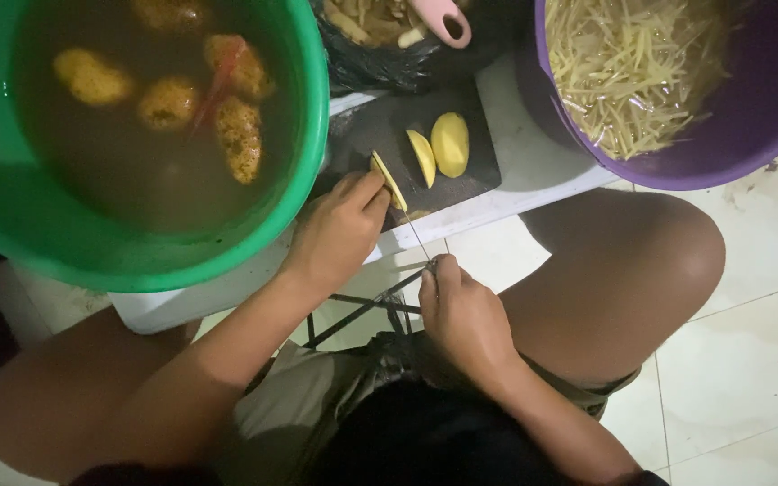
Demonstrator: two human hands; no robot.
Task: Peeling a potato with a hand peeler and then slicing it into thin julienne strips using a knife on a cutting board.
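Observation:
My left hand [339,232] presses a thin yellow potato piece [389,178] down on the black cutting board [479,171]. My right hand [463,315] grips the handle of a knife, whose thin blade [413,230] runs up against that piece. Two more potato slices [422,157] [450,143] lie flat on the board just to the right of the cut.
A green tub [303,180] of murky water with several whole potatoes [239,137] stands at left. A purple tub [731,153] of potato strips [628,63] stands at right. A black bag with peelings and a pink-handled tool [443,18] sits behind. My bare knee [632,270] is over the white tiled floor.

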